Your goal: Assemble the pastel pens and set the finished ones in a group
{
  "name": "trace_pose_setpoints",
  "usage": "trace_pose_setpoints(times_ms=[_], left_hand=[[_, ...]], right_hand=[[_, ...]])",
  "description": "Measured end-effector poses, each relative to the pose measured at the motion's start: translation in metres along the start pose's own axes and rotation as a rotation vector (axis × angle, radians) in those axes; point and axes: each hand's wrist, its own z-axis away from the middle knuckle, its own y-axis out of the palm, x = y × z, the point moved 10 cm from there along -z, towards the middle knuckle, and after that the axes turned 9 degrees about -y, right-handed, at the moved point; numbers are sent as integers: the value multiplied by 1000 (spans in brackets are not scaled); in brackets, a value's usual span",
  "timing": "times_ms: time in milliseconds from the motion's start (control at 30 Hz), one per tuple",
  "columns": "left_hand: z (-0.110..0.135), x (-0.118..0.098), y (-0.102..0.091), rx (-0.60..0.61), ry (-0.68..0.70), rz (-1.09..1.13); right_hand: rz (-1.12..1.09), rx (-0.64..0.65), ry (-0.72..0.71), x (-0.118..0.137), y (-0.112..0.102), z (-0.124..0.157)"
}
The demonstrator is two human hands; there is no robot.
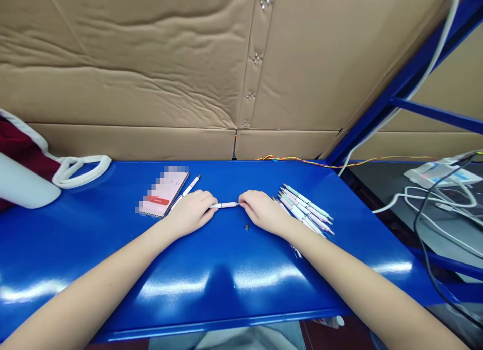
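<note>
A white and pale pink pen (227, 205) lies level between my two hands, just over the blue table. My left hand (191, 211) is closed on its left end. At the other end, the fingertips of my right hand (264, 211) pinch the dark tip of the pen. Another white pen (188, 188) rests beyond my left hand, next to a notepad-like pink item (160, 196) that is partly blurred out. Several pastel pens (307, 209) lie in a loose bunch beside my right hand, some hidden behind the wrist. A small dark bit (246, 227) sits on the table between my hands.
The blue table (181, 284) ends at a brown padded wall (151, 88). A white cylinder (28, 176) and a dark red bag with white handles (81, 171) stand at the left. Blue frame bars (433, 113), white cables (437, 199) and a black cable (417, 229) are at the right.
</note>
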Motion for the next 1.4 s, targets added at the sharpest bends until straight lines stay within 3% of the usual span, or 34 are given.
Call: trace_pose_setpoints(times_ms=[300,667,767,833,1000,1400], left_hand=[[0,-2,2,10,9,2],[-1,-1,1,14,1,14],[-1,1,-1,7,-9,31],[0,3,-2,0,-15,38],[0,5,-3,-1,-28,47],[0,8,-1,-2,-24,53]], right_hand=[[1,4,4,0,1,-1],[-170,-58,27,-5,-5,2],[-157,-8,29,-10,-14,9],[-150,75,-45,-4,-15,13],[-179,245,-152,15,-5,22],[-170,221,-171,28,1,18]])
